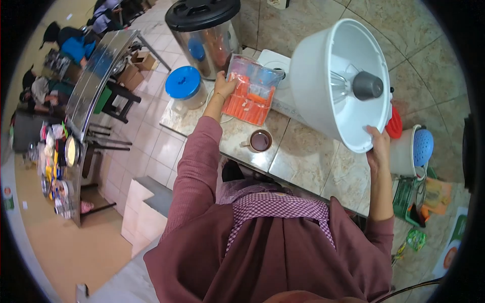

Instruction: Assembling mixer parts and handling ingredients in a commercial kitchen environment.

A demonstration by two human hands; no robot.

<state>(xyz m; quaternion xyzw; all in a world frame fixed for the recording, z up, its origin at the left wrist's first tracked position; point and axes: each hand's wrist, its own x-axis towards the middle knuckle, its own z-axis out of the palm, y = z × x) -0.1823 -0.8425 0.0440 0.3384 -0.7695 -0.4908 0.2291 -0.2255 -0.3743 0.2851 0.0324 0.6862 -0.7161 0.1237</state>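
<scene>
My left hand (225, 86) grips the left edge of a clear plastic pack (252, 92) with rows of orange pieces inside, above the tiled counter. My right hand (377, 146) holds the lower rim of a large white mixer bowl (303, 72), which is tilted so that its inside shows. In the bowl stand a grey center post (367, 86) and a wire whisk (339, 89). Part of a white appliance base (274, 58) shows behind the pack. A mug of dark liquid (260, 141) stands on the counter between my arms.
A blue-lidded jug (183, 83) and a steel container with a black lid (206, 38) stand at the counter's left end. To the right are a white bucket (403, 155), a blue perforated item (423, 147) and a green rack (407, 200). Several people sit near a metal table (100, 83).
</scene>
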